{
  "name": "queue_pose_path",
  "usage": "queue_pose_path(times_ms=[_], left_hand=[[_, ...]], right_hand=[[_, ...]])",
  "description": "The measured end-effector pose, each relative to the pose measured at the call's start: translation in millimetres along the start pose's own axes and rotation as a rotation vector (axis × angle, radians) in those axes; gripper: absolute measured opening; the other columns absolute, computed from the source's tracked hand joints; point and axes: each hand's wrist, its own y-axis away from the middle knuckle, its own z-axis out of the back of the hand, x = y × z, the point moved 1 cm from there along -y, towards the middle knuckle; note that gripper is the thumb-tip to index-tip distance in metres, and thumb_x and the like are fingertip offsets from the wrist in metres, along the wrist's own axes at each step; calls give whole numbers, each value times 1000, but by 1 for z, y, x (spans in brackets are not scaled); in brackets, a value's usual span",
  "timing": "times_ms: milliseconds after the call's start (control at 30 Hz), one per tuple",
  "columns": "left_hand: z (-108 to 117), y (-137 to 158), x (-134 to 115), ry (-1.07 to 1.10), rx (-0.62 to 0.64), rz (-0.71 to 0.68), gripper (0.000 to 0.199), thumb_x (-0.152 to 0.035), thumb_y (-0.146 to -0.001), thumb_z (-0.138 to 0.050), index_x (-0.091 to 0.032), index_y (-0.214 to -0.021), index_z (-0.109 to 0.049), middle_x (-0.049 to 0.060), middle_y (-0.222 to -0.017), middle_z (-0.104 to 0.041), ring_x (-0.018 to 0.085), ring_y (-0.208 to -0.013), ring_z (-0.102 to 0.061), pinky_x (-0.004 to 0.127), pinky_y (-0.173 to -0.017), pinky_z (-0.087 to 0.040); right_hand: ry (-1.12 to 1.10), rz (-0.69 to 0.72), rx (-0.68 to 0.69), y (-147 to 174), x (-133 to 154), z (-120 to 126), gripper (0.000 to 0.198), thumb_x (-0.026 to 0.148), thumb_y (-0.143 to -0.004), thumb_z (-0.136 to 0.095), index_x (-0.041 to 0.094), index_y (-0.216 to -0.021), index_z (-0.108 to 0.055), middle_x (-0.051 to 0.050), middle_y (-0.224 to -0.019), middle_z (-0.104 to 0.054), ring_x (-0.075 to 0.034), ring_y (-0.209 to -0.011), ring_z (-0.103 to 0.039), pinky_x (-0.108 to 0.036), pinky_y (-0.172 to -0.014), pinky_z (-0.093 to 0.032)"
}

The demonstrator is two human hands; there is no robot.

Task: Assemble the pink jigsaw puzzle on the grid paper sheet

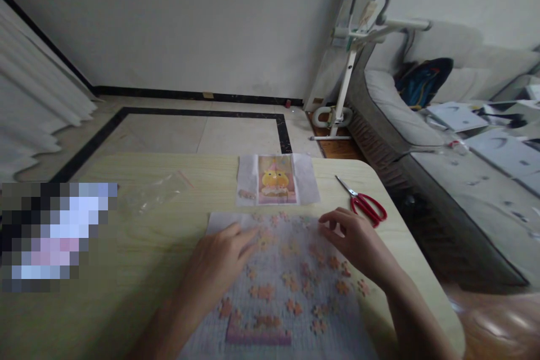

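Note:
Loose jigsaw pieces [291, 280], mostly orange, pink and yellow, lie scattered on a pale sheet [202, 337] on the table. At the sheet's near side, a joined pink-purple strip of puzzle pieces [258, 336] forms an edge. My left hand [225, 253] hovers over the left part of the sheet, fingers stretched toward a few yellowish pieces, nothing visible in it. Over the sheet's upper right corner is my right hand [348, 236], fingers loosely curled with a gap between thumb and forefinger; no piece shows there. Its fingertips are close to some pale pieces [301, 222].
Beyond the sheet, a printed picture [277, 180] of a yellow character lies on paper. Red-handled scissors [365, 205] rest by the table's right edge. A clear plastic bag [162, 194] and a blurred-out object [63, 236] are at left. A grey sofa [476, 180] stands right.

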Motion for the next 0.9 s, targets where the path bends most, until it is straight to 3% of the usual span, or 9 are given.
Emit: queue_pose_path(times_ms=[133,233,900], left_hand=[[-5,0,-1,-11,-8,-43,33,-30,-96,-56,-42,-126,-62,1,-86,-66,20,-75,-69,29,-63,-50],[-8,0,-3,-33,-19,-71,32,-34,-97,-55,-43,-127,-62,1,-84,-66,19,-75,-68,28,-63,-50],[-10,5,3,86,-15,-28,31,-27,-95,-59,-36,-124,-65,0,-92,-72,21,-79,-70,31,-66,-52]], right_hand=[[41,63,118,5,27,-12,10,20,-85,-65,21,-92,-72,-4,-84,-68,-18,-76,-63,-31,-69,-44],[85,93,132,6,37,-20,6,23,-85,-67,21,-88,-72,-3,-81,-67,-17,-70,-61,-30,-66,-42],[91,98,162,9,32,-30,7,21,-85,-62,20,-81,-68,-2,-76,-62,-12,-60,-53,-25,-57,-32]])
